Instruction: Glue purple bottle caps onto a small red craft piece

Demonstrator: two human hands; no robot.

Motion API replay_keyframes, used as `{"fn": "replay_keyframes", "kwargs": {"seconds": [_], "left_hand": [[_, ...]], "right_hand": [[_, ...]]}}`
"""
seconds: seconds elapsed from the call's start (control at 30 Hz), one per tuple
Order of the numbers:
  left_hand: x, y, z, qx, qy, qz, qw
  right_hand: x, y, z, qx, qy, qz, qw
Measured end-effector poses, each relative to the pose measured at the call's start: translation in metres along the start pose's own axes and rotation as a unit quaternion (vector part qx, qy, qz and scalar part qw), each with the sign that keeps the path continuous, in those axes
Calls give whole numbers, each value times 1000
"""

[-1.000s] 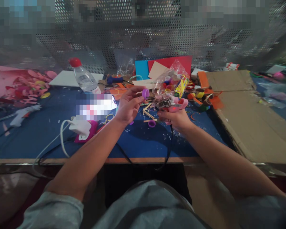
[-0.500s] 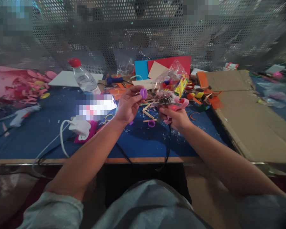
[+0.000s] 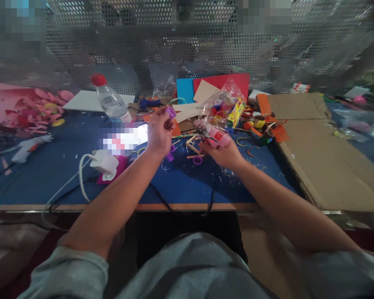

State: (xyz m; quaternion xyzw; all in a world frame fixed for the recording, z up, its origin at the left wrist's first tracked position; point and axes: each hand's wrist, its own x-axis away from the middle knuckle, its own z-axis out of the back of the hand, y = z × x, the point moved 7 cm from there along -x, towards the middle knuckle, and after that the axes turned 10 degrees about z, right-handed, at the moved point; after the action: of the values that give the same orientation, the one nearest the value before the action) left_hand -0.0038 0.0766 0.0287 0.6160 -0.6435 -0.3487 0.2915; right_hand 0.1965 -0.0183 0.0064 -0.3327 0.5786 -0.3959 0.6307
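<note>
My left hand (image 3: 161, 132) pinches a small purple ring (image 3: 171, 112) between fingers and thumb, raised over the table. To its right, my right hand (image 3: 225, 153) is wrapped round a pink glue gun (image 3: 218, 138). Greyish fluff and stringy scraps cling about the gun's front end, which points to the left. Below and between the hands, a second purple ring (image 3: 197, 160) lies on the blue table by some joined wooden sticks (image 3: 193, 146). More purple pieces (image 3: 170, 156) rest just right of my left wrist.
A red-capped bottle (image 3: 112, 101) leans behind a lit phone (image 3: 127, 139). A white charger (image 3: 104, 162) with cables sits at left, near a white glue gun (image 3: 28, 147). Craft scraps and a yellow packet (image 3: 236, 113) lie behind my hands. Cardboard (image 3: 339, 158) covers the right side.
My left hand has drawn back left and up with the purple ring, away from the glue gun. My right hand has shifted slightly left and tilted the gun.
</note>
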Motion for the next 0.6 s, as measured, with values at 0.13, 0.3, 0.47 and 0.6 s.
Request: {"fn": "replay_keyframes", "kwargs": {"seconds": [0.13, 0.3, 0.47, 0.6], "left_hand": [[-9, 0, 10, 17, 32, -18, 999], [-15, 4, 23, 14, 85, -44, 995], [-15, 9, 25, -9, 111, -55, 992], [-16, 12, 26, -15, 121, -58, 991]], "right_hand": [[3, 6, -1, 58, -29, 17, 998], [4, 8, 0, 153, -78, 38, 984], [6, 8, -2, 193, -89, 44, 976], [6, 6, -7, 129, -55, 30, 990]]}}
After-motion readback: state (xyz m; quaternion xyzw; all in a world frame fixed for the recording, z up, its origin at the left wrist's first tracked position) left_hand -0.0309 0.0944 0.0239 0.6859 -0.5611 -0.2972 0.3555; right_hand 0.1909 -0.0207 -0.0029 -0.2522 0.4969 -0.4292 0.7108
